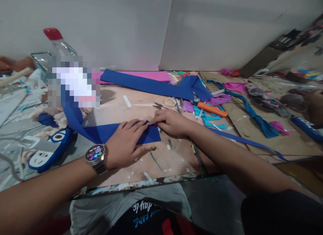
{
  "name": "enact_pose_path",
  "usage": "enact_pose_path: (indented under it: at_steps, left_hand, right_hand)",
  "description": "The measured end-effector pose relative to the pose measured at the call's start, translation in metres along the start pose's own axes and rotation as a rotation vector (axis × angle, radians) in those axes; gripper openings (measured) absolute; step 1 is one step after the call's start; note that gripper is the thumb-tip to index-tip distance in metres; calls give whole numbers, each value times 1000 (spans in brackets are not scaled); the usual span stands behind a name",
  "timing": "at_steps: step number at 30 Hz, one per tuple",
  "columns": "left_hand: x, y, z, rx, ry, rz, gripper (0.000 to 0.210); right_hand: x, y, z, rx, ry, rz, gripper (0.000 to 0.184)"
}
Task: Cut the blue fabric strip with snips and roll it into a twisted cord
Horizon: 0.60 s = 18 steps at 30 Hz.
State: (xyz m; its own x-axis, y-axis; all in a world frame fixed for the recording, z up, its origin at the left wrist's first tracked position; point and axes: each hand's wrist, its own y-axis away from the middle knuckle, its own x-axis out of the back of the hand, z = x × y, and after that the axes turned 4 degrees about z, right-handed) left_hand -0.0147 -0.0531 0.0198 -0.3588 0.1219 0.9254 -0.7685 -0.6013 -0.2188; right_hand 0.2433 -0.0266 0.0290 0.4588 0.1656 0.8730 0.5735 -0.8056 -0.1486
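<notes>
left hand is pressing blue strip, fingers extended; right hand is touching its two-o'clock edge, grip unclear; work is appearing unfinished.

Pixel blocks swallow the bottle's lower body! The left hand covers the blue strip's middle; whether the right hand grips it, can't tell. Left forearm runs off the left edge, black sleeve off the lower-right corner, far-right clutter smearing into blur.
</notes>
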Motion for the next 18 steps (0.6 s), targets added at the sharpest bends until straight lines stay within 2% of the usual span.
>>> enact_pose_path:
  at_steps: [18]
  left_hand:
    - [-1,-1,0,-3,-37,-30,72]
  right_hand:
    - [2,0,-4,-23,-2,-16,33]
